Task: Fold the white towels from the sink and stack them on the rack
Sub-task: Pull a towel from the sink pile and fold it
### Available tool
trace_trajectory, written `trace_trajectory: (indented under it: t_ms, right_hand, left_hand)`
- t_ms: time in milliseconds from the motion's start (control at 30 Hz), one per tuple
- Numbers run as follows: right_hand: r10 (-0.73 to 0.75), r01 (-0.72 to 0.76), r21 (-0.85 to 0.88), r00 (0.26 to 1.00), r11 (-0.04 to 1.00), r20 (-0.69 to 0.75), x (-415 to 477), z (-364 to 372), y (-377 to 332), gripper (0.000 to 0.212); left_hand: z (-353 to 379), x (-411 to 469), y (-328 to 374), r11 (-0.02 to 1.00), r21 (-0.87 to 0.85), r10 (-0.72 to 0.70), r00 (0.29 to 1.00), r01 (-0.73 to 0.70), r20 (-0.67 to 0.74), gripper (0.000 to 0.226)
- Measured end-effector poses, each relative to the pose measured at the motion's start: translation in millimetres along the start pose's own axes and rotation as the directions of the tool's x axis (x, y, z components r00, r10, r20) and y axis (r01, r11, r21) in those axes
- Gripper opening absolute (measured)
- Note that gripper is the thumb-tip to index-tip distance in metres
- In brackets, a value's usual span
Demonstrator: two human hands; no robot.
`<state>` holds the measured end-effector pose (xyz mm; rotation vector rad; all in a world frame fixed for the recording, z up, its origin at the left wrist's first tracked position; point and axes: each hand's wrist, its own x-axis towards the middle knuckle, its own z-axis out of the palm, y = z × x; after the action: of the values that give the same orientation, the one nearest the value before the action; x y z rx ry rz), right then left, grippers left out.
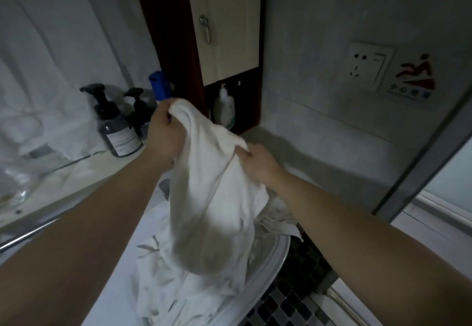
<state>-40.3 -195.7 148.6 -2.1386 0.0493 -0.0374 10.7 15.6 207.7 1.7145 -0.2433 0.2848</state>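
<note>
Hanging at frame centre, a white towel [212,198] runs lengthwise top to bottom, its lower end drooping into the heap of towels [178,287] in the sink [270,272]. Left hand [163,131] and right hand [258,164] each clench its upper edge.

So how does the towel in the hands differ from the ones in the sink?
The held towel hangs downward; the pile lies crumpled in the sink. The left hand and right hand grip the held towel; no hand touches the pile. Both are white, unfolded.
</note>
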Motion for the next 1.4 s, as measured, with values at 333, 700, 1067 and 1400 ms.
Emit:
trace_trajectory:
  t_ms: [333,700,1067,1400]
  right_hand:
    - [0.058,-0.065,0.312,0.998,0.948,0.032,5.3,18.7,-35.7,0.027]
    - [-0.052,-0.013,0.25,0.967,0.968,0.251,-0.8,12.4,-38.7,0.051]
    - [-0.146,0.146,0.049,0.989,0.988,0.008,4.9,19.6,-53.9,0.016]
    - [-0.246,0.261,0.098,0.958,0.96,-0.148,19.8,-4.5,-102.3,0.022]
  left_hand:
    - [7.2,-46.7,-25.9,0.895,0.445,-0.274,0.764,-0.02,0.584,0.061]
    - [1.2,-39.0,-46.9,0.941,0.312,-0.213,0.947,0.133,0.241,0.057]
    - [-9.5,-19.0,-8.1,0.99,0.137,-0.043,0.989,0.023,0.145,0.035]
    - [-20.5,-22.0,8.1,0.68,0.618,0.176,0.906,-0.394,0.385,0.045]
